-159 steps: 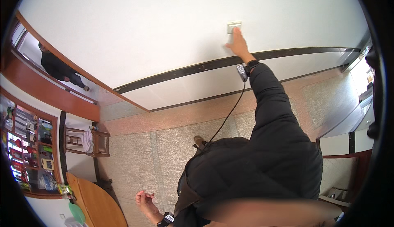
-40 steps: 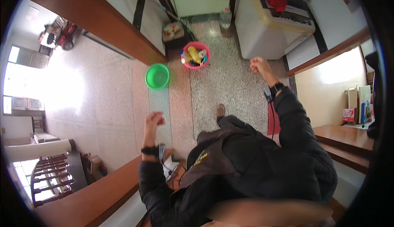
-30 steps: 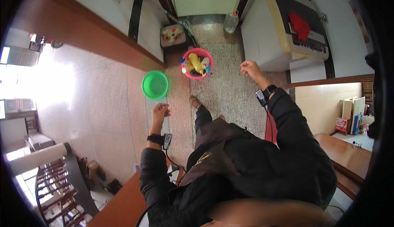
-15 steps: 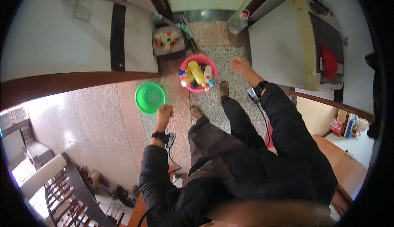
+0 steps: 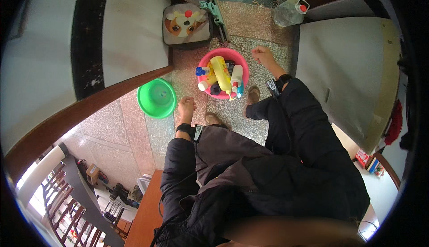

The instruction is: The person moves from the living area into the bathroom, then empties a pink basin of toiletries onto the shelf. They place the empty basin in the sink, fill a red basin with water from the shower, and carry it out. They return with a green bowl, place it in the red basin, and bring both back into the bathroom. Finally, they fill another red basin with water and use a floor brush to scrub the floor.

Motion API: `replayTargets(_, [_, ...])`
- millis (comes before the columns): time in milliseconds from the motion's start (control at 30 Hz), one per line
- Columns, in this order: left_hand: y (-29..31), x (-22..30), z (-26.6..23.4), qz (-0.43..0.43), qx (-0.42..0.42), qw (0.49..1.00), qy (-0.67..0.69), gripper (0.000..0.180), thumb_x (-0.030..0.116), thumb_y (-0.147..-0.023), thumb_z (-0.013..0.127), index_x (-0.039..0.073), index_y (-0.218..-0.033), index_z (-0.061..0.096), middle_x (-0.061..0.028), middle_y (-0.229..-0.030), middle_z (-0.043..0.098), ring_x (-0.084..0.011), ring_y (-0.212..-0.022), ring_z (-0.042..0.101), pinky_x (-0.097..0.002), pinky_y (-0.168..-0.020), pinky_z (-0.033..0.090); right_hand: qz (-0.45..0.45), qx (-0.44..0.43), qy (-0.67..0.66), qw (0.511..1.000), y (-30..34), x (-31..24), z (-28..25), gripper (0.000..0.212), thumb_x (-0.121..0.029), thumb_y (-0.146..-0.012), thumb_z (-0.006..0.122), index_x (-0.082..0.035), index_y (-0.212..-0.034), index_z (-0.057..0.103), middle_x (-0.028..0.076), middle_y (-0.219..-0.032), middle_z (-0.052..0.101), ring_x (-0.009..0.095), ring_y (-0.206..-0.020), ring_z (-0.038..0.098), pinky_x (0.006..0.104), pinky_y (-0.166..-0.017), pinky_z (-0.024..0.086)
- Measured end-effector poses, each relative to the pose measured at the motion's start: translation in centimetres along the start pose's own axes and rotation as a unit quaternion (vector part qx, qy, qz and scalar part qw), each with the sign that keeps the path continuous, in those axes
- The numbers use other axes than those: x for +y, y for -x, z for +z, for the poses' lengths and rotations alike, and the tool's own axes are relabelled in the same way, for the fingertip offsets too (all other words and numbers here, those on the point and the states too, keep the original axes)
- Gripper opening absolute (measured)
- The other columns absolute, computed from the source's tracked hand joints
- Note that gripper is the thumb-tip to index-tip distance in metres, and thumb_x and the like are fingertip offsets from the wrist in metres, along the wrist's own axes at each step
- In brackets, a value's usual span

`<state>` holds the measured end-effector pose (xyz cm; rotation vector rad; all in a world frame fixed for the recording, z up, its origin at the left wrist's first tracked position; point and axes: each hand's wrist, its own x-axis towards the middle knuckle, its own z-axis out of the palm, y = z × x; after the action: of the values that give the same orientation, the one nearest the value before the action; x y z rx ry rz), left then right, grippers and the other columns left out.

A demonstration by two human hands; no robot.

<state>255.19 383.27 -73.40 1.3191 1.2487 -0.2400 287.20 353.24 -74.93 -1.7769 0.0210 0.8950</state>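
A pink basin on the floor holds several bottles, among them a large yellow bottle, a white bottle and one with a blue cap. Left of it stands a green basin, with no bottles visible inside. My left hand hovers between the two basins, nearer the green one, its fingers curled in with nothing showing in them. My right hand is just right of the pink basin, also loosely closed, and touches nothing.
A square stool or box with a dog picture stands at the far left beside a long-handled mop. A clear plastic jug is by the far right doorway. A white cabinet rises on the right; a wood-edged wall is on the left.
My view has shifted forward, so the basins and dog-picture box look larger. My left hand has moved from the green basin's near rim toward the gap between the basins.
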Motion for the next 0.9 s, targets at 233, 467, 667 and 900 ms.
replayTargets(233, [-7.7, -6.1, 3.4, -0.09, 0.005, 0.995, -0.041, 0.05, 0.031, -0.085, 0.064, 0.008, -0.127, 0.05, -0.0091, -0.112, 0.058, -0.0221, -0.094, 0.06, -0.038, -0.071, 0.05, 0.049, 0.006, 0.125, 0.991, -7.1, 11.3, 4.1, 0.039, -0.017, -0.076, 0.073, -0.001, -0.111, 0.064, 0.011, -0.1, 0.069, 0.023, -0.091, 0.066, 0.0328, -0.08, 0.052])
replayTargets(467, [-12.6, -8.7, 7.1, -0.167, -0.027, 0.983, 0.067, 0.088, 0.049, -0.081, 0.066, 0.013, -0.15, 0.023, -0.0135, -0.151, 0.031, -0.0343, -0.137, 0.03, -0.0609, -0.1, 0.031, 0.037, 0.043, 0.121, 0.991, -12.1, 21.4, 5.5, 0.084, -0.028, -0.072, 0.078, 0.0, -0.141, 0.039, 0.025, -0.135, 0.05, 0.034, -0.121, 0.053, 0.0378, -0.101, 0.042])
replayTargets(667, [-16.3, -10.1, 7.5, -0.187, -0.103, 0.957, 0.198, 0.063, 0.05, -0.08, 0.063, 0.017, -0.132, 0.05, -0.0048, -0.129, 0.053, -0.0248, -0.117, 0.048, -0.0553, -0.096, 0.034, 0.117, 0.01, -0.015, 0.993, -12.4, 20.3, 6.2, 0.085, -0.025, -0.074, 0.077, 0.008, -0.14, 0.035, 0.027, -0.131, 0.052, 0.032, -0.117, 0.055, 0.035, -0.098, 0.044])
replayTargets(900, [-16.2, -8.5, 9.5, -0.146, -0.003, 0.968, 0.204, 0.047, 0.031, -0.084, 0.059, 0.014, -0.127, 0.05, -0.0018, -0.115, 0.062, -0.0203, -0.1, 0.06, -0.0401, -0.083, 0.045, 0.07, 0.089, 0.108, 0.988, -12.4, 17.6, 7.0, 0.05, -0.02, -0.078, 0.07, 0.006, -0.118, 0.055, 0.025, -0.105, 0.066, 0.033, -0.1, 0.064, 0.0391, -0.085, 0.049])
